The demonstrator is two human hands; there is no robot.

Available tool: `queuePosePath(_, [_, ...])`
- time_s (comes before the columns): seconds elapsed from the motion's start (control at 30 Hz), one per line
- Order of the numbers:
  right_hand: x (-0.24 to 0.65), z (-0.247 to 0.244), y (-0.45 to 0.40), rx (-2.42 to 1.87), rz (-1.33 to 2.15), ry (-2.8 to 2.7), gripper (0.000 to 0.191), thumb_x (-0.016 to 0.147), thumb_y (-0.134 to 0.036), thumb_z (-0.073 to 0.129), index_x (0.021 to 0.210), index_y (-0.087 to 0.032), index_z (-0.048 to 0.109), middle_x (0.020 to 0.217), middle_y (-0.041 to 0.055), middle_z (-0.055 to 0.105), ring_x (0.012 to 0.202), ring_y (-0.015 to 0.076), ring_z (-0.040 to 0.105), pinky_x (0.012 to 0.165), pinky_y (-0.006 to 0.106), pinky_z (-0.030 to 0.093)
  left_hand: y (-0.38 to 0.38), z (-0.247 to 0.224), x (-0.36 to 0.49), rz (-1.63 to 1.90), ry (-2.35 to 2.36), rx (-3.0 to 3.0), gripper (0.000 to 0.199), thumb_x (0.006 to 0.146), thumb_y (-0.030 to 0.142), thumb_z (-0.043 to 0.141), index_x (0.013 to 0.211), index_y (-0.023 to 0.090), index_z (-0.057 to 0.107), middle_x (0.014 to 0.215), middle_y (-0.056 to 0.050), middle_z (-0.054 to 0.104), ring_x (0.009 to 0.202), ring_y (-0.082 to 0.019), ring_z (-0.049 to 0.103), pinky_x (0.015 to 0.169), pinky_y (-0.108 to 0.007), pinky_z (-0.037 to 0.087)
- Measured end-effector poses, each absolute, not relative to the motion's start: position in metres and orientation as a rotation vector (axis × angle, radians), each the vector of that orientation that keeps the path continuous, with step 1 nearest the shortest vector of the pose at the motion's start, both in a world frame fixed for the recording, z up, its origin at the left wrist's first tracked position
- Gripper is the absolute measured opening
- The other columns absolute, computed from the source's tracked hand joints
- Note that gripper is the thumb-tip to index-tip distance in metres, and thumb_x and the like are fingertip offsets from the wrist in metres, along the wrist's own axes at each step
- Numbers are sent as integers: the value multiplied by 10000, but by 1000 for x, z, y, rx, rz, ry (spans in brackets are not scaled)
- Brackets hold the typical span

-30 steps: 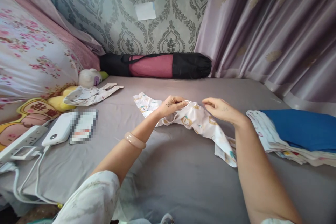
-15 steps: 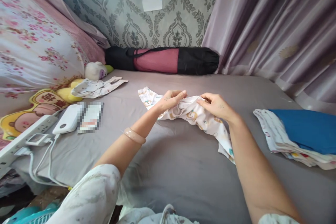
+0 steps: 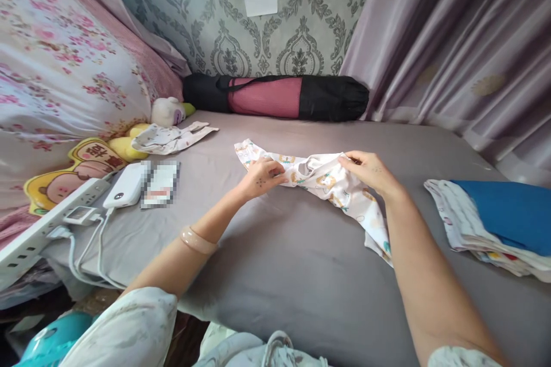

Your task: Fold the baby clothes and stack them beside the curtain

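A small white garment (image 3: 327, 182) with a coloured print lies bunched on the grey bed sheet, its two narrow parts spreading to the far left and the near right. My left hand (image 3: 262, 176), with a pale bangle on the wrist, pinches the fabric left of the garment's opening. On the other side of the opening, my right hand (image 3: 372, 171) grips the upper edge between thumb and fingers and lifts it slightly.
Folded cloths with a blue one on top (image 3: 508, 212) lie at the right. A rolled mat bag (image 3: 267, 97) rests against the wall. At the left are another small garment (image 3: 167, 139), plush toys, a white power bank (image 3: 128, 184), cables and a power strip (image 3: 38, 235).
My left hand has moved left and nearer, away from the opening to the fabric beside it. My right hand still holds the edge, and the garment is spread a little wider. The view has shifted slightly.
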State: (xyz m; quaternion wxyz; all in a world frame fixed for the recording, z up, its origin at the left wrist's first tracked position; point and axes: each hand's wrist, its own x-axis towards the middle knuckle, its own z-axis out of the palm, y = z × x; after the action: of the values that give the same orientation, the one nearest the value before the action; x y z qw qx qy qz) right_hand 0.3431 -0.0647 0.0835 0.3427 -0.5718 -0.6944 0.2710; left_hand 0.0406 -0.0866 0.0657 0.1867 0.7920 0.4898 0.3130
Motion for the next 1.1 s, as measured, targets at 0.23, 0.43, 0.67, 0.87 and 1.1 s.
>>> queuePosePath(0.23, [349, 75, -64, -1466, 657, -1858, 493, 796, -622, 592, 967, -183, 737, 763, 12, 670, 685, 176, 588, 590, 264, 440, -86, 54, 44, 757, 1508, 2226, 216, 791, 371, 658, 697, 178, 633, 666, 9, 612, 686, -145, 532, 813, -339, 383])
queuePosePath(0.43, [356, 80, -73, -1398, 703, -2005, 444, 835, -556, 569, 1016, -184, 729, 885, 34, 704, 787, 204, 619, 671, 288, 468, -84, 58, 33, 874, 1362, 2040, 303, 837, 432, 556, 750, 165, 670, 629, 12, 559, 621, -127, 474, 631, -258, 371])
queuePosePath(0.67, [353, 117, -94, -1420, 618, -2096, 359, 787, -393, 610, 1060, -174, 692, 862, 46, 691, 752, 193, 609, 687, 302, 469, -83, 98, 22, 1110, 1300, 2087, 326, 869, 444, 518, 776, 163, 654, 643, 10, 537, 630, -126, 460, 586, -242, 348])
queuePosePath(0.87, [342, 153, -106, -1352, 569, -2027, 323, 766, -498, 648, 834, -186, 693, 718, 5, 618, 646, 152, 528, 593, 281, 392, -89, 140, 16, 1425, 1258, 2035, 272, 887, 422, 510, 849, 176, 621, 633, 30, 486, 572, -102, 403, 515, -220, 309])
queuePosePath(1.1, [347, 218, -119, -1289, 544, -2040, 413, 733, -618, 686, 685, -209, 657, 583, -22, 517, 558, 124, 468, 502, 270, 316, -105, 211, -4, 1401, 1312, 2295, 304, 837, 441, 587, 875, 163, 704, 715, -7, 613, 629, -116, 491, 533, -213, 367])
